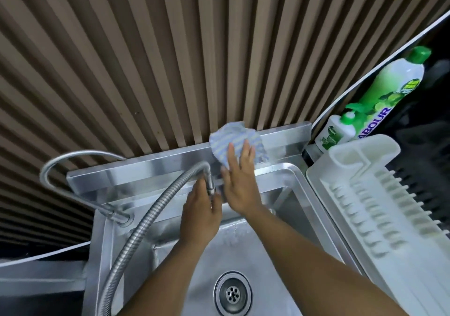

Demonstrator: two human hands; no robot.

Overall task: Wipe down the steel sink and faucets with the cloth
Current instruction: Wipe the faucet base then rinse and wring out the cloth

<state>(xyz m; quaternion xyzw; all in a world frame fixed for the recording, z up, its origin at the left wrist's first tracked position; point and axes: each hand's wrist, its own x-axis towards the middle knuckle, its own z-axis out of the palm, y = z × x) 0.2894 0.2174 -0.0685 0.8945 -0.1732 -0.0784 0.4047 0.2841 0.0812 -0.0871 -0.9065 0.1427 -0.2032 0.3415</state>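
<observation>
**A:** Near edge first. The drain is seen at the bottom of the sink. What look like faint water marks are noted on the basin's rear wall, so the basin is judged not yet finished.

**B:** Hands?

**A:** The left hand is curled round the tip of the flexible faucet, which is held just off the rear ledge. The right hand is laid flat, fingers straight and a little spread. With it the cloth is pressed against the backsplash, right of centre.

**B:** So the backsplash pass is taken as the step in hand. How is it done well?

**A:** Only the cloth's lower part is covered by the palm, and its top is bunched against the slatted wall. It is best flattened, so the upper lip is reached. Long overlapping strokes are advised, run along the steel toward the rigid faucet at far left. The hose should be held clear while the ledge beneath it is wiped.

**B:** Hazards?

**A:** The dish rack and soap bottles are set just beside the right end, so strokes there are best shortened.
</observation>
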